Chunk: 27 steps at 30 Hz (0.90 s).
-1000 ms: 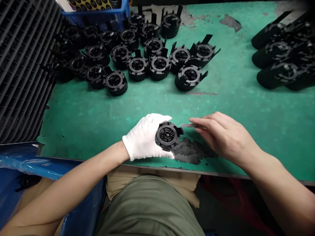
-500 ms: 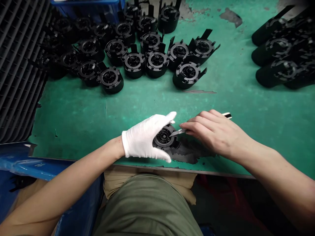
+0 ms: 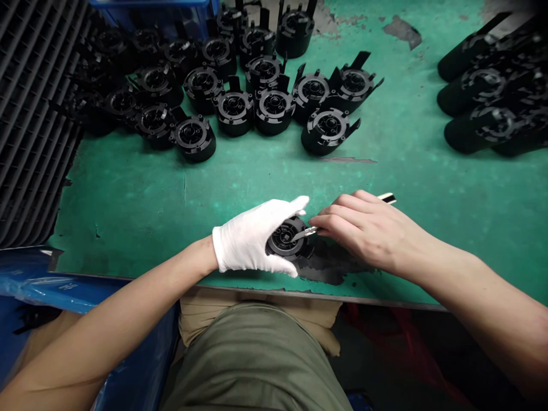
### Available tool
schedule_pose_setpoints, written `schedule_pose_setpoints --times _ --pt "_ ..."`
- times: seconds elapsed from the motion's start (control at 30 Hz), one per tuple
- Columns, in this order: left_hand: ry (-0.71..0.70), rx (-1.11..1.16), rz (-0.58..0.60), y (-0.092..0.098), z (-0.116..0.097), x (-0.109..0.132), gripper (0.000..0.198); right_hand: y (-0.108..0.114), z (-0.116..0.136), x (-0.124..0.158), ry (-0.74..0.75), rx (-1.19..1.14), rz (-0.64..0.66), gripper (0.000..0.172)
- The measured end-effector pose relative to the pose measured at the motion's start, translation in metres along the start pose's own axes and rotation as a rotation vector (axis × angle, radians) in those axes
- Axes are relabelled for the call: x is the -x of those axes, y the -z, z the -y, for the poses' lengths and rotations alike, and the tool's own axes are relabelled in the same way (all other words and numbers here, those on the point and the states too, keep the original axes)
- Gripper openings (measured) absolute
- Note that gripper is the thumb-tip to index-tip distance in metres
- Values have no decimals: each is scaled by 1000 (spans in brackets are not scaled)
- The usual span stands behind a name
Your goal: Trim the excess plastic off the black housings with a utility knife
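Observation:
My left hand (image 3: 259,237), in a white glove, is wrapped round a black round plastic housing (image 3: 286,238) near the front edge of the table. Its thumb and fingers hold the housing from the left, with the ribbed round face turned up. Bare and closed, my right hand (image 3: 362,228) grips a utility knife (image 3: 387,198), whose back end sticks out behind the knuckles. The knife's blade (image 3: 303,233) reaches over the housing's face, its tip close to the centre; whether it touches is too small to tell.
Several similar black housings (image 3: 235,108) stand across the back of the green table (image 3: 141,188). More black cylinders (image 3: 475,128) stand at the right. A black ribbed grate (image 3: 34,114) rises on the left, and a blue bin (image 3: 158,14) stands at the back.
My right hand and the knife have shifted slightly left, bringing the blade tip a little further over the housing. My left hand keeps its hold almost unmoved.

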<state>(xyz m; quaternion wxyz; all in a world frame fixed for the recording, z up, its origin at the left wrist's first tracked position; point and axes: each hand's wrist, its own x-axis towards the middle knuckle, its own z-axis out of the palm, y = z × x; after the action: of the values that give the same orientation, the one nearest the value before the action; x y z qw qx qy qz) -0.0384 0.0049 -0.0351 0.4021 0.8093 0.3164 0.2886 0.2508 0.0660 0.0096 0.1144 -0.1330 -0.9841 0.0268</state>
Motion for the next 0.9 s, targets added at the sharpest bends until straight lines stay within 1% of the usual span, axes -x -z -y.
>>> schedule_pose_setpoints --times 0.23,0.37,0.57,0.67,0.77,0.83,0.9 --pt "-26 3 -7 0 1 0 129 5 -4 -2 62 31 34 20" --pt "-24 3 -7 0 2 1 131 6 -9 -5 103 45 33 19" --pt "-58 -9 -26 -1 3 1 125 11 -8 -8 164 23 35 24" --pt "-47 -9 -16 -1 3 0 125 9 -4 -2 132 -15 43 21" --pt "-45 -1 -25 -1 3 0 124 4 -1 4 47 -85 -25 13" --pt "-50 2 -23 -1 3 0 124 0 0 7 -7 -94 -73 15" --pt "-42 -2 -16 -1 3 0 124 -4 1 9 -33 -67 -88 15"
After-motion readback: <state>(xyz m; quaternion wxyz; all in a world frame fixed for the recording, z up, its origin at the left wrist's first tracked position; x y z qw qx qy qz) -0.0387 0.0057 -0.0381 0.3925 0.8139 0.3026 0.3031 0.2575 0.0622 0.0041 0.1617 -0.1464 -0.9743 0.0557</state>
